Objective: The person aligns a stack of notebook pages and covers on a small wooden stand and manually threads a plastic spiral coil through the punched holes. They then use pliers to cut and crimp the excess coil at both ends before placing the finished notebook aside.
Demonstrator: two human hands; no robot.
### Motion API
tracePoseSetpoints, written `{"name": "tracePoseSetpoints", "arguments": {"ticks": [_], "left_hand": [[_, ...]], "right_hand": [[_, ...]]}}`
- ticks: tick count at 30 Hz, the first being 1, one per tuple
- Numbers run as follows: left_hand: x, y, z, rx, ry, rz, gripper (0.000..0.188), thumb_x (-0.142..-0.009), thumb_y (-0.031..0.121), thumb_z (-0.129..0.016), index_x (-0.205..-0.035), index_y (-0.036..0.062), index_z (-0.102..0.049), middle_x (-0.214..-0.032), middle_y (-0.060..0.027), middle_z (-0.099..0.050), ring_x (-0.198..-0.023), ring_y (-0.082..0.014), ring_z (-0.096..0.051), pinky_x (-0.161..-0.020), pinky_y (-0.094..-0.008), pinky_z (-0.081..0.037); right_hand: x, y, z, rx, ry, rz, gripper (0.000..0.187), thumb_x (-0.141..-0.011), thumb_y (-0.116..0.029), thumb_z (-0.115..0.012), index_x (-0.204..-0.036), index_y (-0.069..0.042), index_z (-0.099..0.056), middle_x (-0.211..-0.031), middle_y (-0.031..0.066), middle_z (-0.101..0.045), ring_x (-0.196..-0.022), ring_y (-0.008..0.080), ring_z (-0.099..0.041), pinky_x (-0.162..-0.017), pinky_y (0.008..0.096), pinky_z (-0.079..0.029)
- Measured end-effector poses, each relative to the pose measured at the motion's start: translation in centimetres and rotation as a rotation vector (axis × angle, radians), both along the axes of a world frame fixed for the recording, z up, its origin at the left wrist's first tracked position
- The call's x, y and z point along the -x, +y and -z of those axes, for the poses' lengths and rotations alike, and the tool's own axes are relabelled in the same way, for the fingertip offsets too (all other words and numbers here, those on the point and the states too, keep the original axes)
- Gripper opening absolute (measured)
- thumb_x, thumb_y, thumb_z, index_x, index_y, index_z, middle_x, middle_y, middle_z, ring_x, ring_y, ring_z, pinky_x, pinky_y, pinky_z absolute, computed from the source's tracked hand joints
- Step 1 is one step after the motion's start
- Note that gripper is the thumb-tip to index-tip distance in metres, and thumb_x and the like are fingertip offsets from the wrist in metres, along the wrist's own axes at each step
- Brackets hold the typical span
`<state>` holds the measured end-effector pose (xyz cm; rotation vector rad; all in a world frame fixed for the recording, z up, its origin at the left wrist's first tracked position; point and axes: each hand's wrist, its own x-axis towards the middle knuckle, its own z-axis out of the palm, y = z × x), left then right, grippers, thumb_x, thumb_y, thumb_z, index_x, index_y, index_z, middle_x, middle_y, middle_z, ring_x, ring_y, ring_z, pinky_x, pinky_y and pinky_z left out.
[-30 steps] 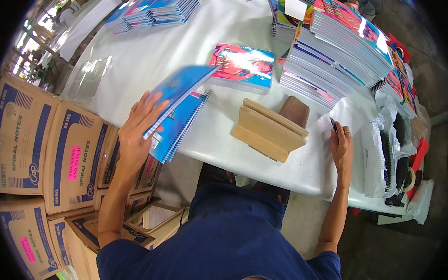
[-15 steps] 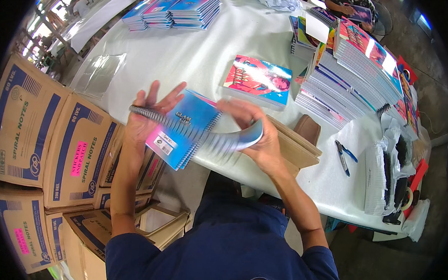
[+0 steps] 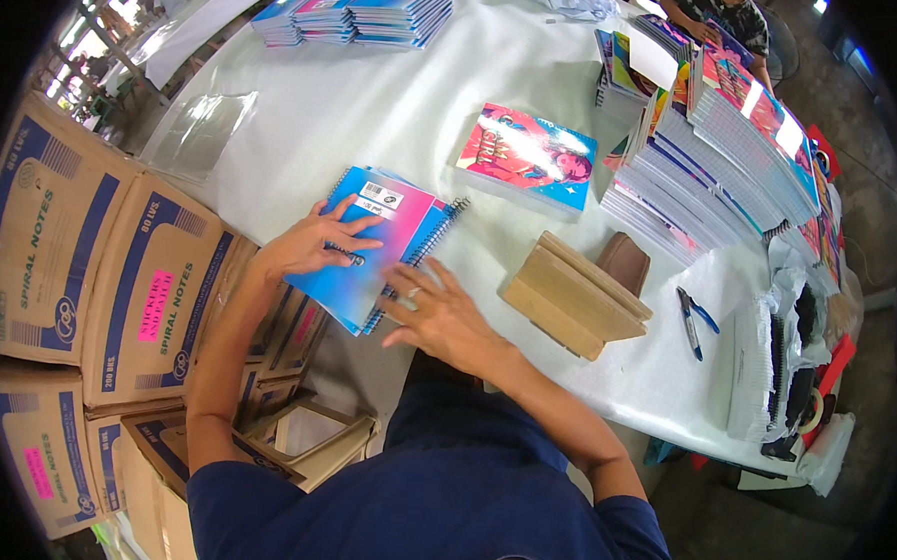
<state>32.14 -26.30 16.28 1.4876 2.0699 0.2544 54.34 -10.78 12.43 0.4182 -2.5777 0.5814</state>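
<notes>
A spiral notebook (image 3: 408,221) with a blue and pink cover and a white label lies closed on one or more similar notebooks at the table's near edge. My left hand (image 3: 322,241) rests on its cover with the fingers spread. Beside its lower right edge is my right hand (image 3: 445,318), open, fingers apart and a little blurred. Wire coils (image 3: 451,220) of a notebook beneath stick out on the right. Whether my right fingertips touch the covers, I cannot tell.
Beyond lies a stack of pink and blue covers (image 3: 529,155). Tall book piles (image 3: 708,181) stand at right, notebook stacks (image 3: 380,12) at far left. A cardboard piece (image 3: 576,296) and pliers (image 3: 689,323) lie right. Cartons (image 3: 152,297) stand left; a person (image 3: 720,17) sits far right.
The notebook whose pages my right hand was fanning, with its coil in my left, now lies closed on the others. Both hands have let go of that hold and lowered onto or beside the pile.
</notes>
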Motion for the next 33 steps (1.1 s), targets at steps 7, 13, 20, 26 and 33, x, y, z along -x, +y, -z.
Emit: {"name": "tracePoseSetpoints", "arguments": {"ticks": [7, 13, 20, 26, 33], "left_hand": [[-3.0, 11.1, 0.5, -0.423, 0.243, 0.086, 0.068, -0.083, 0.021, -0.070, -0.146, 0.0258, -0.044, -0.158, -0.0022, -0.030, -0.149, -0.0317, -0.018, -0.116, -0.0601, -0.016], [-4.9, 24.1, 6.8, -0.352, 0.622, 0.186, 0.063, -0.087, 0.029, -0.067, -0.141, 0.0078, -0.044, -0.149, -0.0080, -0.042, -0.138, -0.0339, -0.038, -0.111, -0.0562, -0.032], [-5.3, 21.8, 5.9, -0.422, 0.442, 0.151, 0.046, -0.095, 0.023, -0.057, -0.137, 0.0088, -0.048, -0.138, -0.0103, -0.054, -0.131, -0.0348, -0.046, -0.100, -0.0495, -0.046], [-4.4, 18.5, 5.7, -0.517, 0.240, 0.177, 0.059, -0.092, 0.030, -0.064, -0.143, 0.0081, -0.043, -0.140, -0.0162, -0.052, -0.136, -0.0365, -0.041, -0.112, -0.0414, -0.032], [-5.2, 18.9, 0.3, -0.939, -0.851, -0.290, 0.070, -0.094, 0.036, -0.065, -0.145, -0.0018, -0.037, -0.141, -0.0147, -0.052, -0.130, -0.0200, -0.047, -0.109, -0.0344, -0.034]], "right_hand": [[-7.1, 8.3, -7.2, 0.326, 0.151, 0.207, 0.018, -0.088, -0.016, -0.069, -0.100, -0.003, -0.071, -0.114, 0.0101, -0.069, -0.095, 0.0273, -0.066, -0.083, 0.0346, -0.053], [-7.8, 19.2, -8.2, 0.552, -0.024, 0.504, 0.022, -0.092, -0.019, -0.067, -0.102, 0.001, -0.071, -0.095, 0.0115, -0.072, -0.082, 0.0186, -0.067, -0.076, 0.0313, -0.052], [-5.7, 24.1, -2.4, 1.320, -0.619, 0.487, 0.036, -0.094, -0.027, -0.065, -0.104, 0.008, -0.066, -0.096, 0.0149, -0.070, -0.088, 0.0217, -0.069, -0.082, 0.0325, -0.057], [-0.8, 23.4, -0.2, 1.453, -0.560, 0.392, 0.028, -0.085, -0.006, -0.070, -0.110, 0.004, -0.065, -0.099, 0.0132, -0.068, -0.088, 0.0208, -0.067, -0.081, 0.0347, -0.058], [-10.4, 18.1, -9.8, 0.567, 0.051, 0.587, 0.023, -0.081, 0.004, -0.068, -0.082, 0.003, -0.045, -0.063, 0.0113, -0.036, -0.062, 0.0158, -0.035, -0.056, 0.0263, -0.040]]}}
